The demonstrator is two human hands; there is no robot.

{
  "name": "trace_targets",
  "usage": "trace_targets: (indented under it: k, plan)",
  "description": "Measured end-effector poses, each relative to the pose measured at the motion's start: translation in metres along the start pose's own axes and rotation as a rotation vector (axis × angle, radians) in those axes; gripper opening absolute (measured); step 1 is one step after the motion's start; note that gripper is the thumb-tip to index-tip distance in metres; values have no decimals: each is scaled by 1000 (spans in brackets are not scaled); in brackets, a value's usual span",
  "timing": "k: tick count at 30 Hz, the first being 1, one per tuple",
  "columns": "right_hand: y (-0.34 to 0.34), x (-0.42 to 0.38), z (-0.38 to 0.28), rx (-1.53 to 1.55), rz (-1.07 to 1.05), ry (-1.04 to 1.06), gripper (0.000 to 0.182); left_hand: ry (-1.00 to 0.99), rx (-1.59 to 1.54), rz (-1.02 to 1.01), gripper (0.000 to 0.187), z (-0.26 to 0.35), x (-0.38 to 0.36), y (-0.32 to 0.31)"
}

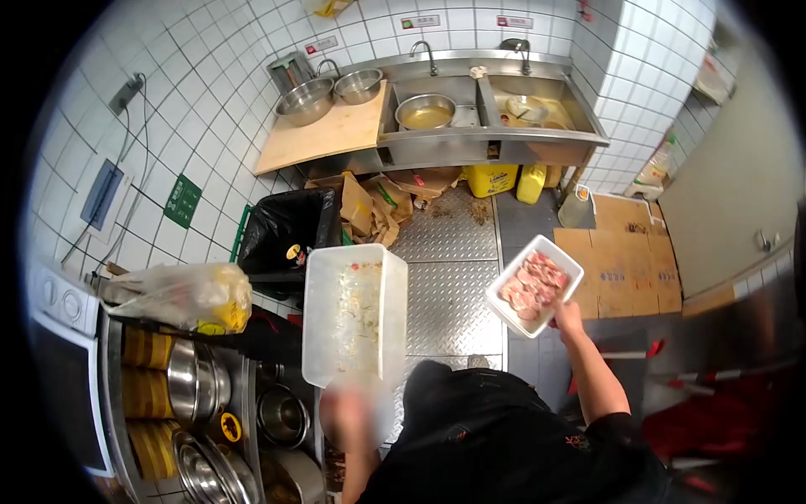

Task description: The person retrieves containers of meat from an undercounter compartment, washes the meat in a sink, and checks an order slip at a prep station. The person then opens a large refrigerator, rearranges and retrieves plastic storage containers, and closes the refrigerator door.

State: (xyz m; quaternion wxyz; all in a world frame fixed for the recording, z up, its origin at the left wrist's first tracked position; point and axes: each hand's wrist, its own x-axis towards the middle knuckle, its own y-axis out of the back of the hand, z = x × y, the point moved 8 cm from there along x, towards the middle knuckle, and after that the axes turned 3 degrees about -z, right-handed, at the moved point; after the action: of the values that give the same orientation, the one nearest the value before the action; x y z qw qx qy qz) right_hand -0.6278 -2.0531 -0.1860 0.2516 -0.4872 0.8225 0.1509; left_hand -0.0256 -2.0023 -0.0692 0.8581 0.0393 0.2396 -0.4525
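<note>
My right hand [567, 316] grips the near right corner of a white rectangular tub [554, 249]. Pieces of raw meat [534, 287] lie in the tub, which is held up over the floor. My left hand [348, 413] is at the near end of a large translucent plastic bin [395, 315], and a blur hides its fingers. Food scraps and wet stains show on the bin's bottom. A pale round shape [384, 417] is partly visible beside the left hand, blurred as well.
Ahead, a metal sink [437, 151] holds a steel basin [426, 112]. A black-lined trash can [285, 223] stands beyond the bin. Steel bowls [197, 382] fill shelves at left, with a plastic bag [176, 294] on top. Flattened cardboard [617, 273] covers floor at right.
</note>
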Motion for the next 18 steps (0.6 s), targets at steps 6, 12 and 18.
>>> trace_targets:
  k: [6,12,18]
  plan:
    - [-159,133,-144,-71,-143,113,22,-209,154,98,17,52,101,-52]
    - [-266,228,-233,-112,-192,94,23,-139,-49,130,20,99,245,-154]
    - [-329,314,-307,-277,-192,81,24,-151,-2,-113,22,154,390,-252]
